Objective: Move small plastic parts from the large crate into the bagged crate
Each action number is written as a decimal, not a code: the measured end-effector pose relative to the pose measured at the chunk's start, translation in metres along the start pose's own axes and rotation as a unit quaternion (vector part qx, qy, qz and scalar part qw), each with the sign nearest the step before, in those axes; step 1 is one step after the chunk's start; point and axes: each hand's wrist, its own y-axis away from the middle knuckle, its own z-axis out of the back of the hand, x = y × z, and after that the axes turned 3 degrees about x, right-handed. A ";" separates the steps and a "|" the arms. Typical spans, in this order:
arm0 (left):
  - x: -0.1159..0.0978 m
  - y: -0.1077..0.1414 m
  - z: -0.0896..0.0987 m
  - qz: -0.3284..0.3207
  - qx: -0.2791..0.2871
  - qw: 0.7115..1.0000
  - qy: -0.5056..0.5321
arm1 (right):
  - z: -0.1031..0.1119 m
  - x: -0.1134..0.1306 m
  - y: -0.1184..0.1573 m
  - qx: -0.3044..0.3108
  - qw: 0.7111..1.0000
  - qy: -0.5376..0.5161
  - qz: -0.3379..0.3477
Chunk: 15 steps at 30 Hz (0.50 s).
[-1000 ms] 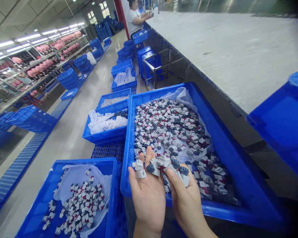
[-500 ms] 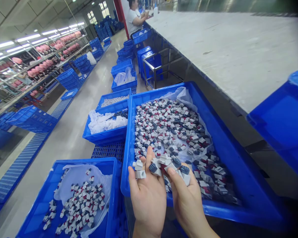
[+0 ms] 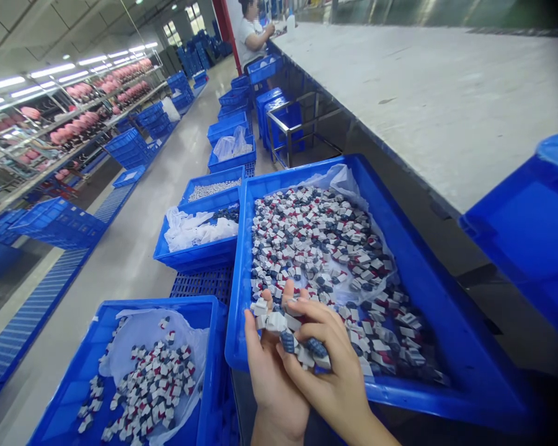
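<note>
Several small white and dark blue plastic pieces (image 3: 276, 323) rest in my left hand (image 3: 279, 378), which is palm up and cupped around them. My right hand (image 3: 330, 353) lies over the left palm, its fingers curled over the same pieces. Both hands are above the near edge of a large blue crate (image 3: 428, 399), which holds many white, dark blue and red pieces on a clear plastic liner (image 3: 344, 178). Parts of the pieces are hidden under the right fingers.
A second blue crate (image 3: 158, 303) with similar pieces stands at lower left. Smaller crates (image 3: 198, 253) line up beyond it. A pale tabletop (image 3: 413, 111) spans the upper right, near a tilted blue bin (image 3: 530, 229). A person (image 3: 252, 38) sits at the far table end.
My right hand has moved left over my left palm, and its fingers now curl over the pieces. The left fingers are more bent. The person's arm at the far table has shifted slightly.
</note>
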 end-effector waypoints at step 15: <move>-0.008 -0.002 0.002 -0.006 0.014 1.000 -0.008 | 0.017 -0.008 -0.014 0.045 0.999 -0.012 -0.004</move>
